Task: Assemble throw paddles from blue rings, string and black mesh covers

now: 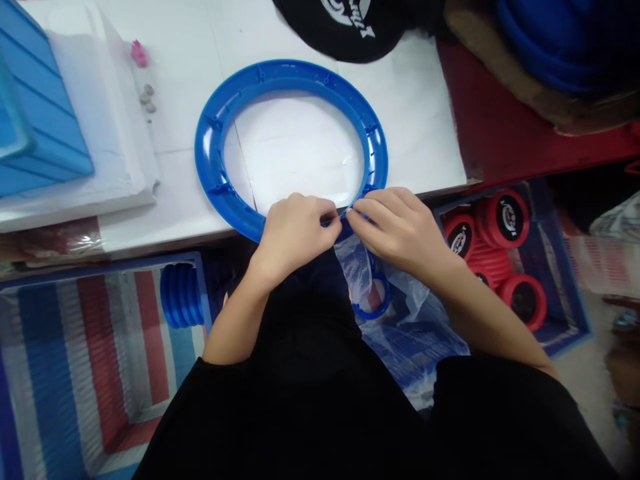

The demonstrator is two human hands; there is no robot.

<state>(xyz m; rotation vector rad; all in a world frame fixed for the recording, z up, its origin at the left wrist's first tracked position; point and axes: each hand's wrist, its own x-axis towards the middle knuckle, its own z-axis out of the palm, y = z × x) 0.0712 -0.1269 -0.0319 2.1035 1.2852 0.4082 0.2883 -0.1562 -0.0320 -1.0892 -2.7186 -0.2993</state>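
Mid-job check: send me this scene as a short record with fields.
Left hand: fingers bent, at the near edge of the large blue ring
Right hand: fingertips close to the left hand's, same edge
Pinched item: too small to tell
Ring position: over the white table, near edge past its front
Below left: striped bin, stacked blue rings inside
Below right: blue crate, red round pieces inside

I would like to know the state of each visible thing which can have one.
Left hand: thumb and finger pinched together
Right hand: fingers bent, fingertip hold unclear
Large blue ring: ribbed side up
Left crate: open, lined with striped sheeting
Right crate: open, holding red rounds
Clear plastic: crumpled
Black disc: white print showing
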